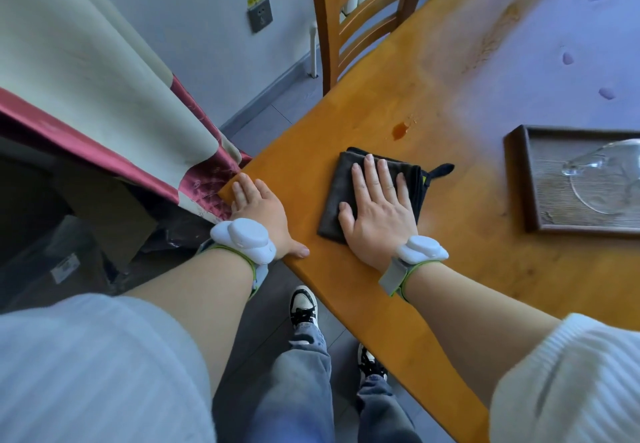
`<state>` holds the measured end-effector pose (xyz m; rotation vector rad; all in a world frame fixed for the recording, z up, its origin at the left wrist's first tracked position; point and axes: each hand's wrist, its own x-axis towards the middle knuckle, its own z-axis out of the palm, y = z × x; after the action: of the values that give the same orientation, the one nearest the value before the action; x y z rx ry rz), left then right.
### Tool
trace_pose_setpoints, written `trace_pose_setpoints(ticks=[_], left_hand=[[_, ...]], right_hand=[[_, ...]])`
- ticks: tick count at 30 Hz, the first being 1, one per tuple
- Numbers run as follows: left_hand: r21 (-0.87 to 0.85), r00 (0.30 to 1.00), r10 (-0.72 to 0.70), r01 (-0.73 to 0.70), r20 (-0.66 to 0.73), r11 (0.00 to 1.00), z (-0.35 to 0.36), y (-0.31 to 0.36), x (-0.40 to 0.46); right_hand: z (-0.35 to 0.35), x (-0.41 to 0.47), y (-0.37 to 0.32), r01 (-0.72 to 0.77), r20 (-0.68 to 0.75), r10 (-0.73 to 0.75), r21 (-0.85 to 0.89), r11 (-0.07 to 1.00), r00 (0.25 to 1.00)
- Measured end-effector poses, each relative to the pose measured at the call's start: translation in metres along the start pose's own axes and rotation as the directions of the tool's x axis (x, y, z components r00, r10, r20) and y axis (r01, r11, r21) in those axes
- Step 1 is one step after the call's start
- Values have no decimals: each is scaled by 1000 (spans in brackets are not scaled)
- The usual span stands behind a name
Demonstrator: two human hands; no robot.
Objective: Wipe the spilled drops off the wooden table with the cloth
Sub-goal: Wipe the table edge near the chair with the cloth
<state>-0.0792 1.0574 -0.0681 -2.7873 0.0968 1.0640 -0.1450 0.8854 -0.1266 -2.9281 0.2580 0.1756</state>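
Note:
A folded dark grey cloth (337,196) lies flat on the wooden table (467,269) near its corner. My right hand (375,208) presses flat on the cloth, fingers spread and pointing away from me. An amber spilled drop (400,130) with a few tiny droplets beside it sits just beyond the cloth's far edge, untouched by the cloth. My left hand (261,212) rests flat on the table's corner edge, thumb along the near edge, holding nothing. More pale drops (568,58) glisten on the far right of the tabletop.
A dark wooden tray (517,183) with a tipped clear glass (602,179) sits right of the cloth. A wooden chair (363,16) stands at the table's far side. A cream and red curtain (114,96) hangs against the table corner on the left.

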Motion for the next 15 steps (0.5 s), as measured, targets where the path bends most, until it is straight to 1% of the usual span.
trace_pose_setpoints(ticks=[4,9,12,15], left_hand=[[-2,1000,2,-2,14,1000,-2,1,-2],[35,999,-24,22,29,999,-7,6,-4],[2,999,-23,23,40,1000,-6,3,-2],[-37,999,-2,4,47,999,-4,2,-2]], right_hand=[[3,-12,-5,123,15,-123,-1,992,992],[-5,-21,31,332,66,-328,-46,942,942],[-10,-10,48,340,96,-333,-74,937,938],[-14,10,55,271,89,-264,-82,959,960]])
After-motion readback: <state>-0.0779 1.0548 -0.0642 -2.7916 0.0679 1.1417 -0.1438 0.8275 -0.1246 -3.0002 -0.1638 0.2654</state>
